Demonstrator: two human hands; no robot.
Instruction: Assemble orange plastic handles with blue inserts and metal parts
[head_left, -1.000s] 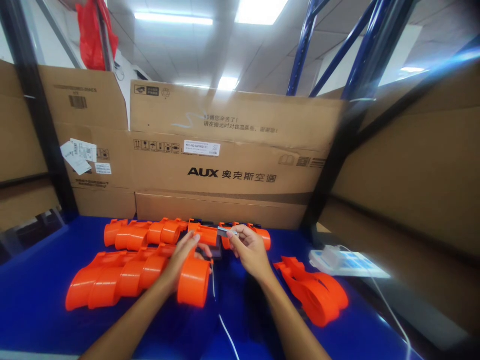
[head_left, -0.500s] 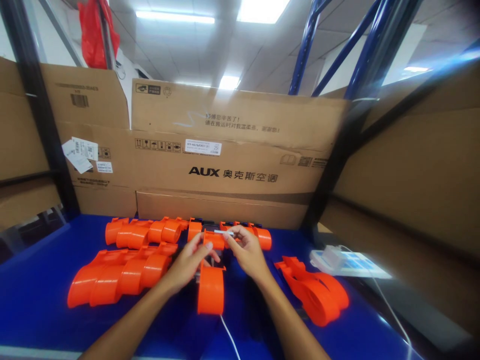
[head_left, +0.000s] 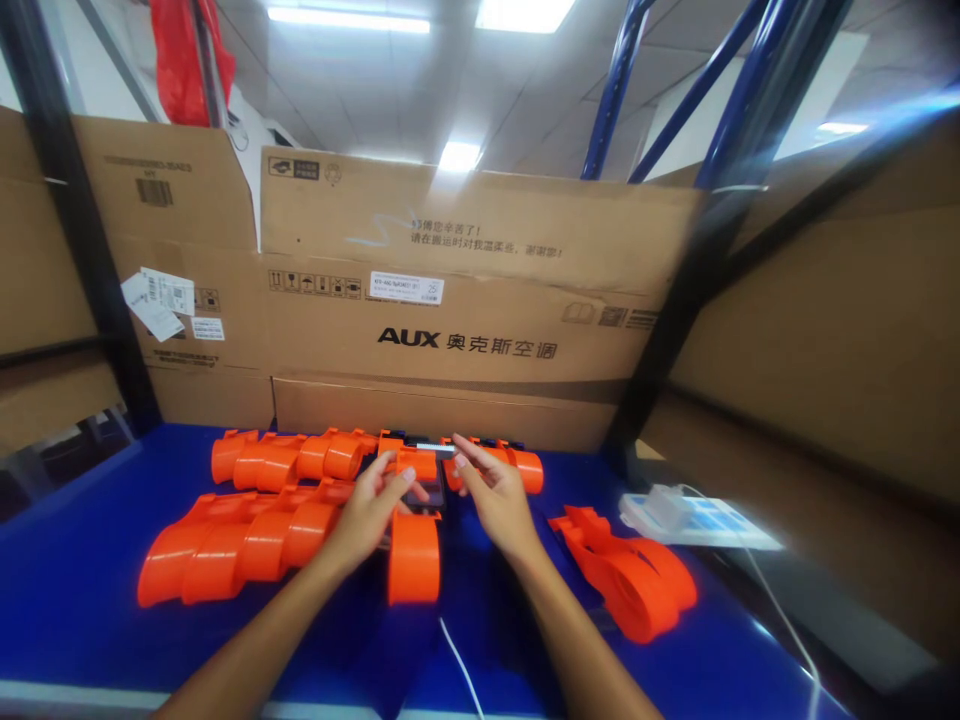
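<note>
My left hand (head_left: 373,505) is closed around a dark frame with orange curved parts; an orange upper band (head_left: 417,464) and a larger orange curved piece (head_left: 414,560) below belong to it. Fingers cover much of the frame's left side. My right hand (head_left: 495,490) is closed lightly, with thumb and index fingertips at the right end of a thin white ridged strip (head_left: 435,447). That strip lies level over a dark part just above the orange band. How firmly it is pinched is hard to see.
Rows of orange curved pieces (head_left: 225,555) lie at left and along the back (head_left: 285,462). Loose orange pieces (head_left: 637,585) lie at right, near a white power strip (head_left: 705,522). A white cable (head_left: 461,665) crosses the blue tabletop (head_left: 322,660). Cardboard (head_left: 465,400) walls the back.
The white strip has shifted left and up, and its slant has levelled out. My left hand and the orange piece have moved slightly left and up, while my right index finger has straightened.
</note>
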